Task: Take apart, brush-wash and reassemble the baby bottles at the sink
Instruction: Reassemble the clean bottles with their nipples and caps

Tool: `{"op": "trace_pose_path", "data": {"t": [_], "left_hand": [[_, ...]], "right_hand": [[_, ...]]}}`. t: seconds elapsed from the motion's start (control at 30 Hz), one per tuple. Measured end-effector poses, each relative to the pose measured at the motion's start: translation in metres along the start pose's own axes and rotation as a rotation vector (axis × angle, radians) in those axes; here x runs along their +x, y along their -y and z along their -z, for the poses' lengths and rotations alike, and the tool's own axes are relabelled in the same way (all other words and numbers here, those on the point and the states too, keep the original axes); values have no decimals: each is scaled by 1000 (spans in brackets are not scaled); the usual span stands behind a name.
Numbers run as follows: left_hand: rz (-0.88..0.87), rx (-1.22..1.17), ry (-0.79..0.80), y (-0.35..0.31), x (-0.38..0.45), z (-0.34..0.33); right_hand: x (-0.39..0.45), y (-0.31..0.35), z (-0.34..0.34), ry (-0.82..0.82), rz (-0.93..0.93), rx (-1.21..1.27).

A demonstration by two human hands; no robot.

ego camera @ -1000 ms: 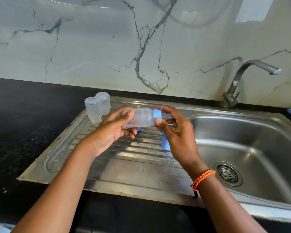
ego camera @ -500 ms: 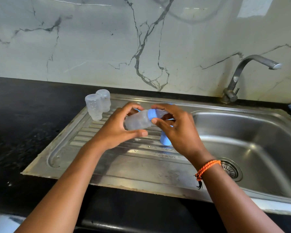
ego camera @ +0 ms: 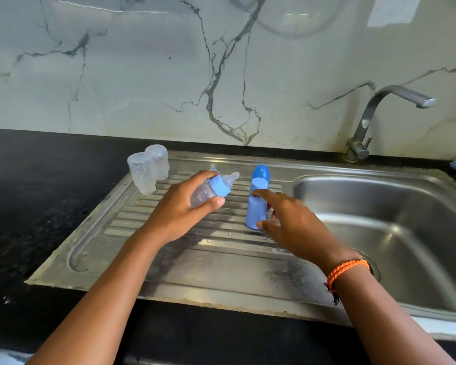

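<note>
Bottle [ego camera: 208, 191] now gripped by left hand [ego camera: 179, 212] alone, right hand [ego camera: 287, 222] released, fingers spread at blue cap [ego camera: 257, 204].

Black countertop [ego camera: 37, 196] (marble wall [ego camera: 142, 75] behind)

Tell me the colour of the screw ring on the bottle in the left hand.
Light blue. The ring sits below the clear teat on the bottle, seen best in the head view.
</note>
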State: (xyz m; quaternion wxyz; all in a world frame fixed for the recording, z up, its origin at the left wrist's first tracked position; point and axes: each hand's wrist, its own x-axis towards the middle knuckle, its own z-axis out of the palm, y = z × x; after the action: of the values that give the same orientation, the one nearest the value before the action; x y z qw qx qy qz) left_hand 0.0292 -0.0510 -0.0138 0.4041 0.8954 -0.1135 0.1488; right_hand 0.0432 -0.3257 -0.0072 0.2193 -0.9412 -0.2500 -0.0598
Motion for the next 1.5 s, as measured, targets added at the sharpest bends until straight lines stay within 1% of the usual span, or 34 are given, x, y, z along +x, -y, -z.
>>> {"op": "trace_pose_path", "data": {"t": [0.1, 0.17, 0.23, 0.33, 0.4, 0.47, 0.57, 0.63, 0.73, 0.83, 1.0, 1.13, 1.2, 1.27, 1.33, 1.4, 1.5], "left_hand": [[8, 7, -4, 1, -1, 1], [10, 19, -8, 2, -1, 1], [16, 28, -8, 3, -1, 2], [16, 34, -13, 3, -1, 1], [16, 49, -8, 0, -1, 2], [6, 73, 15, -2, -1, 1], [-19, 100, 47, -4, -1, -2], [-32, 83, 58, -5, -1, -4], [-40, 74, 47, -5, -1, -4], [-53, 71, 64, -4, -1, -4], [-70, 75, 58, -7, -2, -5], [-81, 104, 74, -11, -3, -4], [-130, 121, 103, -16, -4, -4], [-183, 145, 126, -21, -5, -6], [-191, 168, 125, -22, -4, -8], [-159, 135, 113, -19, -3, -7], [-115, 124, 53, -13, -2, -4]], "right_hand": [[4, -1, 1, -31, 25, 92], [5, -4, 5, -61, 8, 197], [5, -9, 14, -154, -27, 356], [4, -13, 30, -286, -34, 723], [3, -10, 33, -322, 7, 912], [3, -4, 31, -315, 39, 982], [4, 8, 21, -237, 77, 973], [3, 13, 13, -198, 95, 902], [2, 15, 9, -198, 99, 825], [3, 13, 8, -203, 69, 844], [3, 12, 4, -204, 56, 808], [5, 14, 1, -190, 16, 856], [5, 16, 0, -226, -22, 763], [5, 14, -3, -262, -70, 608], [4, 11, -4, -271, -78, 556], [4, 11, -3, -235, -39, 653], [5, 10, 2, -119, 38, 841]]}}
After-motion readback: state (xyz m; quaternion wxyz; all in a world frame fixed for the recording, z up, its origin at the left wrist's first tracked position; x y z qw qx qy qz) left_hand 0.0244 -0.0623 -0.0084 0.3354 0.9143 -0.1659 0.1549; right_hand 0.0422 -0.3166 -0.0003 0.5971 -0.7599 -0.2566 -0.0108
